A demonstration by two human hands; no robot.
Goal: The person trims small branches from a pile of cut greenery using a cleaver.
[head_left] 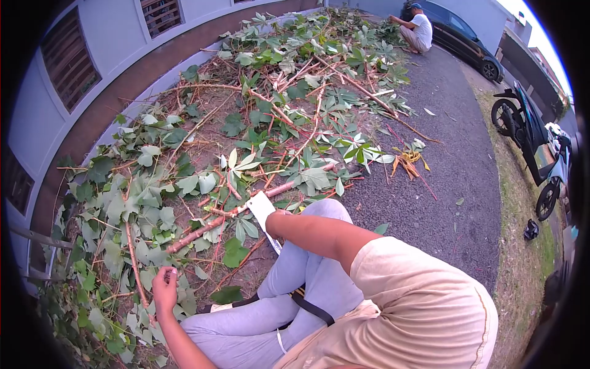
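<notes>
A broad pale blade (261, 209) with a small hole near its tip lies across a thick brown branch (200, 234). Beside the blade is my right hand (278, 225), closed on this tool; its fingers and the handle are mostly hidden. At the lower left, my left hand (165, 288) is raised with its fingers curled together, and nothing shows in them. Close to its left runs a thin reddish stem (133, 255) among green leaves (117, 215). The two hands are well apart, on either side of my bent knees.
Cut branches and leaves (295, 80) spread along the wall (117, 55). Another person (421, 31) squats at the far end of the pile, near a dark car (458, 31). Asphalt (430, 184) runs to the right, with motorbikes (528, 132) past a grass strip (513, 215).
</notes>
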